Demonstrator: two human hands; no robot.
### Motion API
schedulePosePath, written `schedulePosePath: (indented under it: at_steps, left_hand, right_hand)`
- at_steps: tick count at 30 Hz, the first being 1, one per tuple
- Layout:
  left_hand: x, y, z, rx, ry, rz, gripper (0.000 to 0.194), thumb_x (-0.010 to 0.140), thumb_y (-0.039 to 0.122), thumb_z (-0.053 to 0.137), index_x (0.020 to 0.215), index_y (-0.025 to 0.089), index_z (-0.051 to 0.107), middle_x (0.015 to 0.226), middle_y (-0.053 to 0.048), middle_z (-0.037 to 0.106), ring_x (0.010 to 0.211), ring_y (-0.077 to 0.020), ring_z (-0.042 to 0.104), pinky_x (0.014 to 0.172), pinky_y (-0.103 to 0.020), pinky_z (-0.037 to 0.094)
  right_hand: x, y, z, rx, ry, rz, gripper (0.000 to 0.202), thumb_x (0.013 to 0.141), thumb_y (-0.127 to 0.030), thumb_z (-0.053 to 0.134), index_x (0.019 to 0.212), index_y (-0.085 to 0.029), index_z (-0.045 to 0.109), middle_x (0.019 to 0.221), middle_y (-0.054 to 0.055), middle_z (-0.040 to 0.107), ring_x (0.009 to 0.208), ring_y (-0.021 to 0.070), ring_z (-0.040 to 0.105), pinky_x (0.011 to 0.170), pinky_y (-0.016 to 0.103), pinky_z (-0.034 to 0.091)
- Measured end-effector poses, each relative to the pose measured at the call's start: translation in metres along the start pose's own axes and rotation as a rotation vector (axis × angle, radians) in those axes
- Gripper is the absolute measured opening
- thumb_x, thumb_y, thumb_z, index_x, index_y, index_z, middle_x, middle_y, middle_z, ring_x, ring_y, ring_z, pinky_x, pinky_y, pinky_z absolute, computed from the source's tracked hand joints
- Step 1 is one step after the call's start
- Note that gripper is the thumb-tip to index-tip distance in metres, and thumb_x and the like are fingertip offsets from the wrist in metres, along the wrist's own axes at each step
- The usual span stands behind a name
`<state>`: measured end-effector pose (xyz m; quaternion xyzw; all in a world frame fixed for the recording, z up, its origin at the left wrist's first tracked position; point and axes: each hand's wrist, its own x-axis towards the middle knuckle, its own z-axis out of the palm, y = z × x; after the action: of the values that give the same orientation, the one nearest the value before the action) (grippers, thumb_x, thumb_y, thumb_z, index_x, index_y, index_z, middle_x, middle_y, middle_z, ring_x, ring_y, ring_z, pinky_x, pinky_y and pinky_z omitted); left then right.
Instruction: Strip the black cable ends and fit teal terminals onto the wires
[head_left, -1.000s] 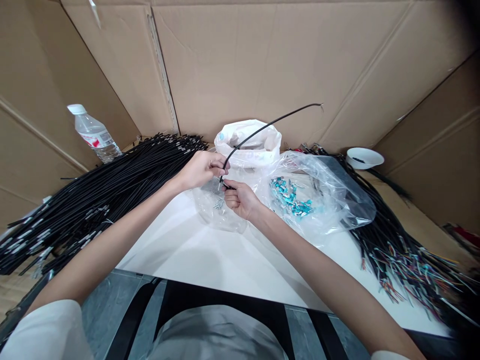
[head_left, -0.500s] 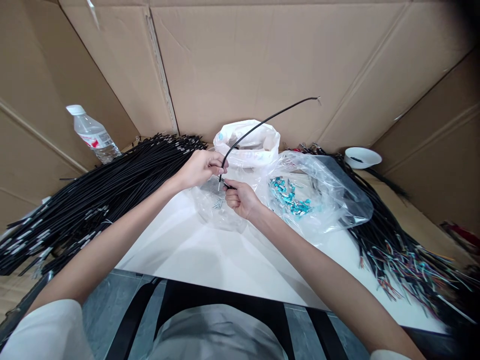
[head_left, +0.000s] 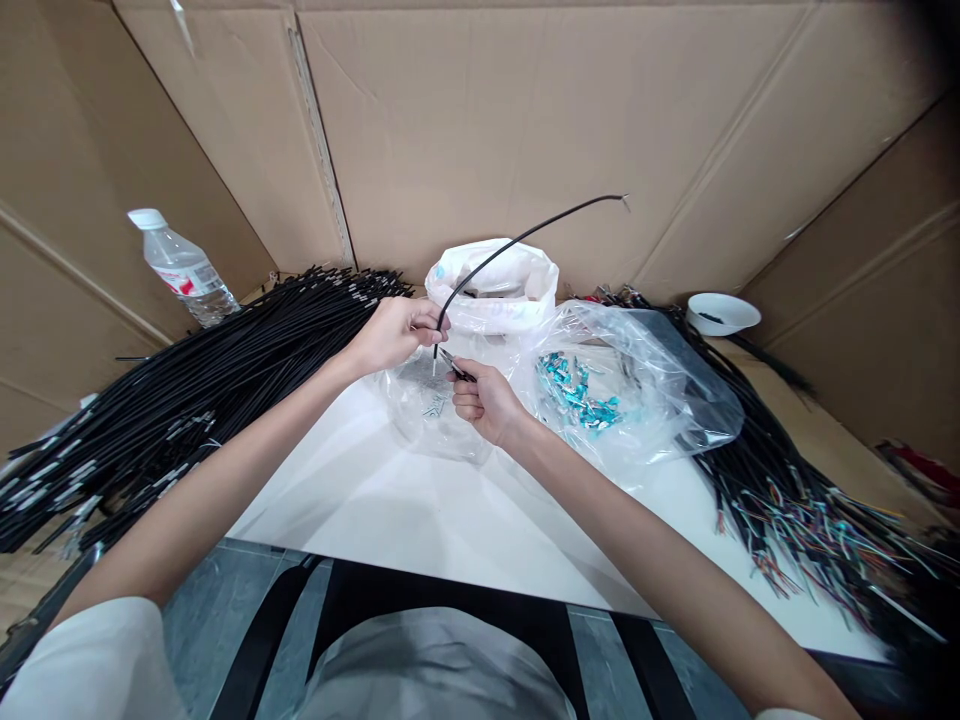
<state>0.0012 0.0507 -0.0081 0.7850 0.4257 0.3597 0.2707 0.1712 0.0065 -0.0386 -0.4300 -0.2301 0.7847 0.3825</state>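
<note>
A single black cable (head_left: 517,241) is pinched near its lower end by my left hand (head_left: 401,332); it arcs up and right to a frayed tip. Its pale lower end points down over a clear plastic bag (head_left: 442,430) with small clippings on it. My right hand (head_left: 484,400) is closed round a small dark cutting tool (head_left: 459,369), whose tips are beside the cable's lower end. Whether the tips touch the cable is too small to tell.
Black cables (head_left: 247,360) are piled at left beside a water bottle (head_left: 184,270). A white bag (head_left: 499,315) stands behind my hands. Teal pieces (head_left: 581,395) lie in clear plastic. At right are a white bowl (head_left: 724,314) and cables with coloured wire ends (head_left: 802,520).
The cable and my left hand have shifted slightly left and up. The tool in my right hand shows more plainly, its tips now a little apart from where the pale end hangs.
</note>
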Motion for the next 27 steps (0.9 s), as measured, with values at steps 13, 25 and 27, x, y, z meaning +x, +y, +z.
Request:
schedulePosePath:
  at_steps: [13,25,27]
  left_hand:
    - [0.001,0.004,0.001,-0.033,0.054,0.014,0.017,0.074,0.026,0.068,0.085,0.013,0.070,0.075,-0.003,0.072,0.076,-0.0193,0.067,0.073,-0.029,0.049]
    - [0.001,0.000,0.004,-0.061,0.094,0.019,0.014,0.072,0.025,0.068,0.082,0.014,0.069,0.073,-0.003,0.072,0.075,-0.0198,0.067,0.071,-0.029,0.050]
    - [0.001,0.000,0.005,-0.065,0.094,0.016,0.014,0.072,0.025,0.068,0.081,0.014,0.070,0.072,-0.003,0.071,0.075,-0.0196,0.067,0.072,-0.030,0.049]
  right_hand:
    - [0.002,0.006,0.007,0.036,-0.001,-0.058,0.036,0.101,-0.025,0.048,0.065,-0.018,0.046,0.043,-0.014,0.018,0.035,0.0030,0.009,0.031,0.015,0.008]
    - [0.006,0.008,0.010,0.109,0.045,-0.103,0.038,0.099,-0.017,0.048,0.062,-0.019,0.041,0.041,-0.014,0.017,0.035,0.0026,0.008,0.030,0.014,0.009]
    - [0.006,0.008,0.009,0.110,0.047,-0.105,0.038,0.099,-0.016,0.048,0.062,-0.019,0.041,0.040,-0.014,0.017,0.035,0.0024,0.007,0.030,0.014,0.009]
